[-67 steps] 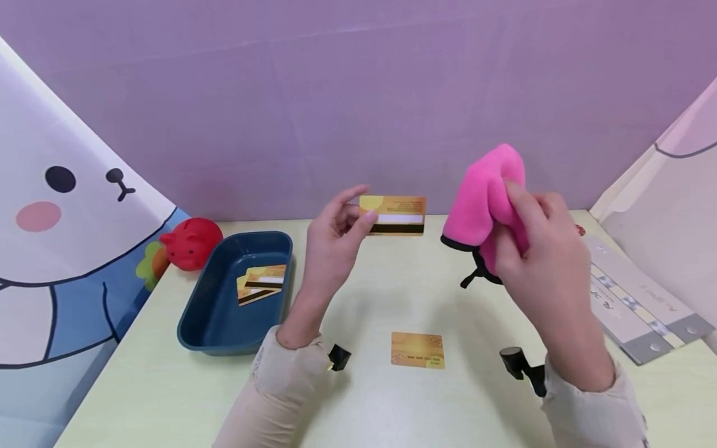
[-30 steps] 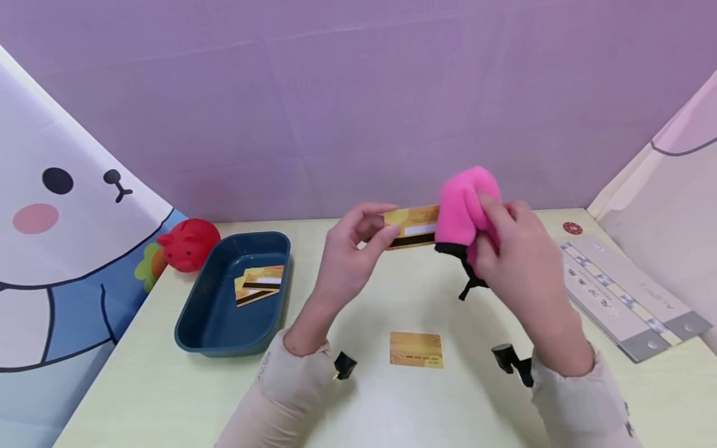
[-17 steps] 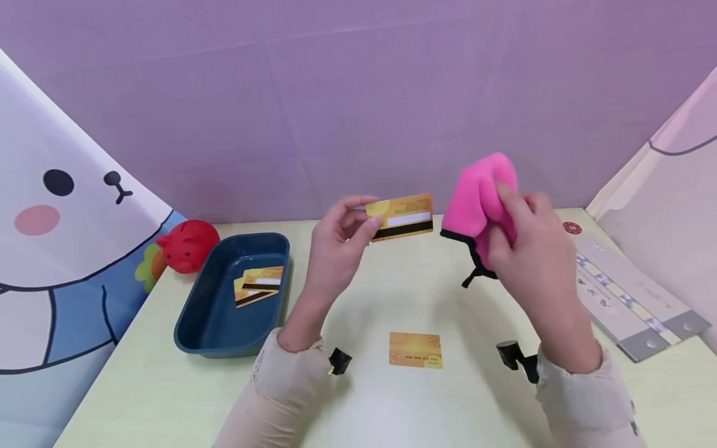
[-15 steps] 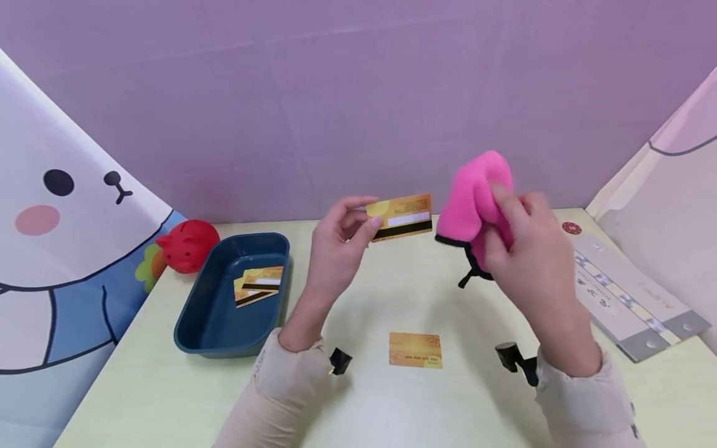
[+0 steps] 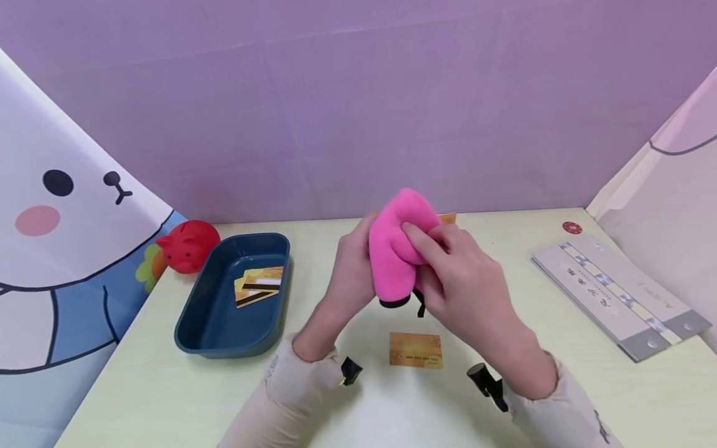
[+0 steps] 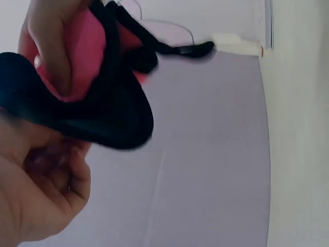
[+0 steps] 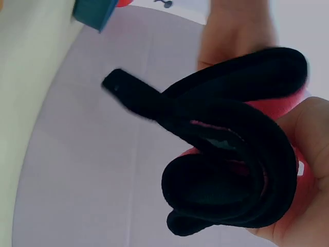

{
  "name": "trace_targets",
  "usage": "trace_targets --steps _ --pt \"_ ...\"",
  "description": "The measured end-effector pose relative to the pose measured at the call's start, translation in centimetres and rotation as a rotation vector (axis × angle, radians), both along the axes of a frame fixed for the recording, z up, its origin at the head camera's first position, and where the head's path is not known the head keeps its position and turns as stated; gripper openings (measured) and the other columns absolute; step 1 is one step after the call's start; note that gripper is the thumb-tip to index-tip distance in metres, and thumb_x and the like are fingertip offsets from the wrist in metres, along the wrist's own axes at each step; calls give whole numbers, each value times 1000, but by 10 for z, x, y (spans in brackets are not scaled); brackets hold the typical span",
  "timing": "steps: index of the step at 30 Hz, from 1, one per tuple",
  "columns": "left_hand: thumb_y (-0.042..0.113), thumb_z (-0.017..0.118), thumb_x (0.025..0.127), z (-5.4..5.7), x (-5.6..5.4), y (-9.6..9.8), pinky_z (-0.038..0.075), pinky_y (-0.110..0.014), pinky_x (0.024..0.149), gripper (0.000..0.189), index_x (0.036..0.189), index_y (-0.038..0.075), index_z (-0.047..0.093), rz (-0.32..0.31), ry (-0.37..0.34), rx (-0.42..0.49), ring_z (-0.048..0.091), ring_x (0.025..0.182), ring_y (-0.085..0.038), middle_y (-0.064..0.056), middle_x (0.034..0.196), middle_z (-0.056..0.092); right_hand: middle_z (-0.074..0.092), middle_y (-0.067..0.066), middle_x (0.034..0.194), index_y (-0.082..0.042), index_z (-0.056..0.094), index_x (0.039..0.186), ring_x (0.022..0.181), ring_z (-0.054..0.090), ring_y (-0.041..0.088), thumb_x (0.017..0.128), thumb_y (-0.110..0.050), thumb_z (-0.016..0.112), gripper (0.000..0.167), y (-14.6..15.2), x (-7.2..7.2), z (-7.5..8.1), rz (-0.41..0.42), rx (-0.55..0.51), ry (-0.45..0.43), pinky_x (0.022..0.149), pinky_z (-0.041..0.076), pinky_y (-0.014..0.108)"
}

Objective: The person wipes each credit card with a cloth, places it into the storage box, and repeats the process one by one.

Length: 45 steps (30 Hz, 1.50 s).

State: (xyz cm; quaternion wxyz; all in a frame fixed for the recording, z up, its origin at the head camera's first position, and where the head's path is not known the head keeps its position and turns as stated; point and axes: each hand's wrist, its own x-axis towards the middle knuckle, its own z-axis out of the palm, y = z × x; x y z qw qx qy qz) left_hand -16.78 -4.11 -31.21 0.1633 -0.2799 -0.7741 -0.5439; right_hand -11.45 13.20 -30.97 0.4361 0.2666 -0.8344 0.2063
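My right hand (image 5: 467,280) pinches a folded pink fleece piece (image 5: 392,249) with black edging and a short black strap. In the right wrist view its black-bound opening (image 7: 226,180) faces the camera, and my thumb side grips the pink cloth. My left hand (image 5: 350,267) is right behind the fleece, its fingers curled in the left wrist view. An orange corner of the bank card (image 5: 448,218) shows past the fleece; the rest of that card is hidden. Below both hands another gold bank card (image 5: 416,350) lies on the table.
To the left stands a blue tray (image 5: 204,330) with gold cards (image 5: 260,280) in it, and a red piggy bank (image 5: 192,246) beside it. On the right lie a grey booklet (image 5: 616,292) and a red round chip (image 5: 572,228). A purple backdrop (image 5: 358,112) rises behind the table.
My right hand has carried the pink fleece left and down to my left hand. The fleece now covers most of the held bank card, which was in plain view. The tray and table card stay put.
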Motion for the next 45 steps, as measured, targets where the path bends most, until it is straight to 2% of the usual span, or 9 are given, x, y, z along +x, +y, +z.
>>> trace_targets --steps 6,9,13,17,25,34,37,40,45 --pt "-3 62 90 3 3 3 50 -26 67 17 105 5 63 -20 -51 2 59 75 -16 -9 85 65 61 15 94 -12 68 125 80 58 29 83 -3 69 43 3 -2 -2 -48 -26 -37 50 53 43" --pt "-2 61 92 5 3 2 50 -26 66 16 106 5 65 -23 -46 -8 59 73 -15 -8 86 67 61 16 95 -12 67 126 81 59 30 83 -6 70 44 7 -3 -1 -78 -32 -68 50 54 45" --pt "2 62 95 7 3 1 49 -26 62 17 112 5 66 -29 -21 -23 60 68 -14 -7 84 70 62 18 97 -12 66 129 83 61 31 84 -6 70 45 13 -4 0 -103 -44 -114 53 55 47" --pt "5 65 96 10 4 -2 53 -25 64 22 118 7 65 -47 -39 -21 63 68 -13 -8 85 72 61 18 98 -11 66 129 84 60 31 85 -4 68 44 21 -8 2 -125 -69 -150 55 54 48" --pt "11 66 97 19 8 -13 43 -26 60 23 121 12 65 -20 -59 -58 54 66 -18 -8 82 69 61 18 99 -8 65 131 83 58 32 86 -1 61 46 40 -11 7 -181 -120 -214 62 50 52" --pt "7 64 97 35 17 -31 48 -28 67 28 125 7 63 -128 -84 52 58 74 -21 -13 87 68 60 22 103 -11 64 132 88 58 37 89 -4 59 44 57 -13 8 -287 -191 -219 62 44 54" --pt "6 63 97 38 21 -38 48 -28 68 29 126 7 62 -156 -90 52 58 76 -21 -12 88 67 60 23 102 -10 64 131 87 58 38 89 -5 60 43 60 -12 8 -301 -207 -208 62 44 54" --pt "8 63 98 39 19 -49 49 -28 68 30 128 9 60 -142 -110 18 59 78 -21 -11 92 68 60 23 101 -10 65 130 88 58 37 90 -6 60 40 61 -12 9 -306 -213 -202 62 43 55" --pt "17 66 98 47 5 -84 53 -23 73 36 133 14 60 -6 -204 -33 63 88 -22 -8 107 67 60 22 101 -12 65 128 89 58 36 91 -8 60 37 60 -12 11 -294 -218 -197 63 43 53"
